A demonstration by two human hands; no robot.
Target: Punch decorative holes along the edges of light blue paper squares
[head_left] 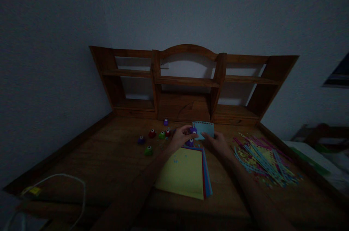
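Observation:
My left hand [182, 137] is closed around a small purple craft punch [193, 130], which sits at the left edge of a light blue sheet of paper [205, 128]. My right hand [218, 143] grips that sheet at its lower right, thumb on top. A row of punched shapes runs along the sheet's top edge. Just below the left fingers stands another purple punch [190, 142]. Under the wrists lies a stack of coloured paper [185, 173], yellow on top, with red and blue edges showing and a few blue paper bits on it.
Several more punches, including a red one [152, 133] and a green one [148, 150], stand to the left. A pile of punched paper strips [267, 158] lies at the right. Behind is a wooden shelf unit [188, 82]. A white cable [81, 183] hangs over the table's front left.

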